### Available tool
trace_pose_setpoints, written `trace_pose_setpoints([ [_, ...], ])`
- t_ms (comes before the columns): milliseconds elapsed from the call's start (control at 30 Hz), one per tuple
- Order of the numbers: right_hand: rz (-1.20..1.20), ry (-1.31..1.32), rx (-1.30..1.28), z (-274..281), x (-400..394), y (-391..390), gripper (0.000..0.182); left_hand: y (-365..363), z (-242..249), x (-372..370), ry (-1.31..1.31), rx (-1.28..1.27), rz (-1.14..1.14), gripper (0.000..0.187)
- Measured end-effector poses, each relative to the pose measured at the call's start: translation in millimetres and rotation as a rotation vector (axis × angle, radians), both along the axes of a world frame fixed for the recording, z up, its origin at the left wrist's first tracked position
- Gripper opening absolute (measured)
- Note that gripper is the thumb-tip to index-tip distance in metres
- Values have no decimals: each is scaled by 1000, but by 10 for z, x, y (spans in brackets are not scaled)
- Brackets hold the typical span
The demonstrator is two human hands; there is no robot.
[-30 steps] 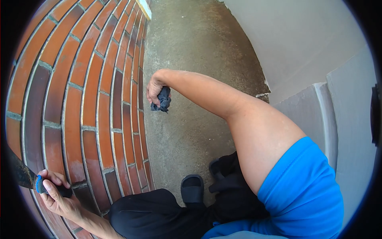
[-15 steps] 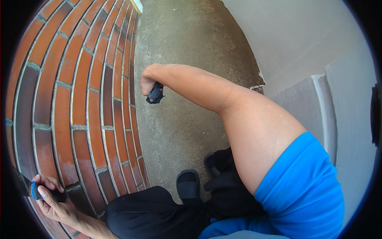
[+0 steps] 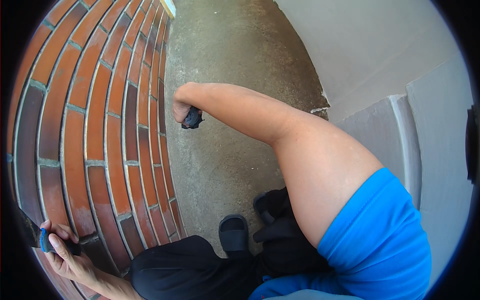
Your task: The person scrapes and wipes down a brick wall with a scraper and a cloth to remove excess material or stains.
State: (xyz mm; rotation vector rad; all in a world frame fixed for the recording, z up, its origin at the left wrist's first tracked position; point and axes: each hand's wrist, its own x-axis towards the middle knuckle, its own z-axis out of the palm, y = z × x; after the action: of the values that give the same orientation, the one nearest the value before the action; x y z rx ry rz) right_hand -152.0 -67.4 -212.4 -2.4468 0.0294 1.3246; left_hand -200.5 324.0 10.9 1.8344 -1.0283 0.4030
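At the lower left, my left hand (image 3: 70,257) is closed around a small dark object with a bright blue edge (image 3: 46,241). Fingers and thumb cover much of that object, and its kind cannot be told. It lies close to the brick wall (image 3: 100,135). My right arm reaches across the view, and the wrist bends down at its end. There my right hand (image 3: 181,111) grips a crumpled dark grey cloth (image 3: 192,119) beside the wall, above the concrete floor. Most of the right fingers are hidden behind the hand and the cloth.
A concrete floor (image 3: 220,165) runs between the brick wall and a pale grey wall (image 3: 375,50) on the right. Below are my bent legs in black trousers (image 3: 175,267) and dark slide sandals (image 3: 234,234). A pale post (image 3: 168,7) stands at the top.
The whole view has shifted slightly, so the wall, floor and right arm appear a little further left. Both hands keep their grips.
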Motion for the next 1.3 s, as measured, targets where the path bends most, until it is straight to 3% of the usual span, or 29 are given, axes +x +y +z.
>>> trace_pose_setpoints([
  [133,113,-16,-27,123,-87,9,19,-2,5,-5,0,7,11,27],
  [300,26,67,-24,63,-52,21,13,9,5,6,14,3,13,27],
  [833,79,109,-46,-67,28,33,14,66,11,40,21,10,-8,29],
  [1100,38,7,-54,-62,7,25,14,78,3,59,-4,21,12,30],
  [1300,-1,31,-17,197,-177,87,10,98,22,75,-13,41,-2,30],
])
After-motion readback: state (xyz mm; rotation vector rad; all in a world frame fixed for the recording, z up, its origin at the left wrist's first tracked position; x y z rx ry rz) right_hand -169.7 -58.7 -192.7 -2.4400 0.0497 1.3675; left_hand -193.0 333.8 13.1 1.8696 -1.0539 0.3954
